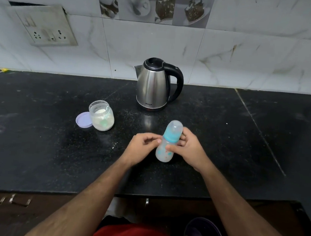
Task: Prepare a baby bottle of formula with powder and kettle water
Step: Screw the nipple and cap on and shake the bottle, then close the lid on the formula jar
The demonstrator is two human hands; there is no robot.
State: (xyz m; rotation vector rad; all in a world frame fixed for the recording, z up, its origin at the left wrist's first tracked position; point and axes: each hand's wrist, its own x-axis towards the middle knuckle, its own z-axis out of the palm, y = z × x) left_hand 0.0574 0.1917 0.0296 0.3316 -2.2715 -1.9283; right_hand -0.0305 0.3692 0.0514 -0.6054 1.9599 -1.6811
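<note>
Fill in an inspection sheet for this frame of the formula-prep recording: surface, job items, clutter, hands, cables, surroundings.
Surface: black stone counter, pale powdery specks and smears.
Job's things: baby bottle, cap and blue collar on, tilted; steel kettle upright, lid shut, behind it; open powder jar with a scoop inside; purple lid flat against the jar's left side.
Clutter: small yellow scrap at the far left edge.
Hands: right hand grips the bottle body; left hand has fingertips at the bottle, below the collar.
Cables: nothing seen.
Surroundings: marble-look wall tiles, loose wall socket plate, dark bowl below the counter.
</note>
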